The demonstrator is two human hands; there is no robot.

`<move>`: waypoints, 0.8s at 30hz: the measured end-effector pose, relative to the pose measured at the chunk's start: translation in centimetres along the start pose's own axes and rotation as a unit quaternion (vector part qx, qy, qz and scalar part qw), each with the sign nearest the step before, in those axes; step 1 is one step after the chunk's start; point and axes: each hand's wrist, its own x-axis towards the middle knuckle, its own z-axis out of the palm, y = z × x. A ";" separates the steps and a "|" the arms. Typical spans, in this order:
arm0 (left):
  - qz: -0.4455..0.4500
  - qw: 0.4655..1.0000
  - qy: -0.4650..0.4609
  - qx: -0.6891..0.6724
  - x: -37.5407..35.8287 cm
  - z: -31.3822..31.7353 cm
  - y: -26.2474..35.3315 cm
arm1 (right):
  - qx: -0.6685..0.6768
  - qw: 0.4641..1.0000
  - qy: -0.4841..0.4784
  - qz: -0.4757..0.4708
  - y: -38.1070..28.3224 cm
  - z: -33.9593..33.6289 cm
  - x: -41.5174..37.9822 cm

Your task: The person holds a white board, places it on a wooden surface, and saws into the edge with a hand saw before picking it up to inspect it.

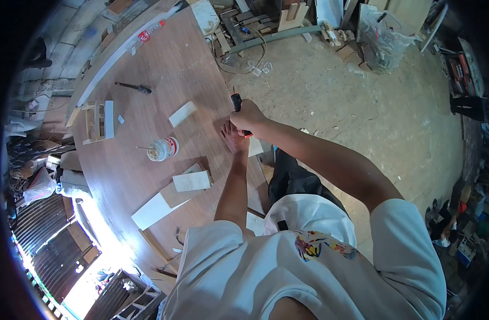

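Observation:
My right hand [249, 114] is closed round a black-and-orange hand tool [236, 100]. One dark end of the tool pokes out beyond my fist, and an orange-edged part shows below it. What kind of tool it is, I cannot tell. Just beneath, my left hand [235, 137] lies palm down by the edge of the wooden tabletop [164, 69], fingers stretched out. A pale flat piece [255, 147] shows beside my left wrist at the table edge. Left of my hands lies a white-topped block [182, 113].
A jar with a stick in it [163, 149] stands mid-table. Nearer me are a white block [191, 181] and a long white board [153, 212]. Farther off lie a dark tool [133, 87], a small wooden frame [98, 121] and a plastic bottle [147, 36]. Wood scraps and a plastic bag [386, 40] occupy the floor.

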 end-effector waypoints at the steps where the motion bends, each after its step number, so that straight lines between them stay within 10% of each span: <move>1: 0.021 0.999 0.040 -0.014 -0.3 0.2 -0.2 | 0.055 0.998 -0.027 0.010 -1.0 -0.5 -1.4; 5: 0.021 0.998 0.053 -0.002 0.0 -0.5 0.3 | 0.165 0.982 -0.094 0.012 -4.8 -3.2 -7.0; 7: -0.067 0.992 -0.093 0.051 0.0 -0.3 0.1 | 0.174 0.979 -0.104 0.007 -6.4 -4.5 -9.8; 13: -0.056 0.997 -0.035 0.043 0.2 -0.5 0.5 | 0.157 0.981 -0.116 -0.002 -6.9 -5.8 -13.0; 17: -0.079 0.995 -0.055 0.012 0.2 -0.6 0.4 | 0.009 0.990 0.032 -0.135 2.4 -0.6 -4.0; 24: -0.050 0.996 -0.067 0.013 -0.4 -0.5 -0.2 | -0.034 0.999 0.022 -0.033 5.0 2.7 3.8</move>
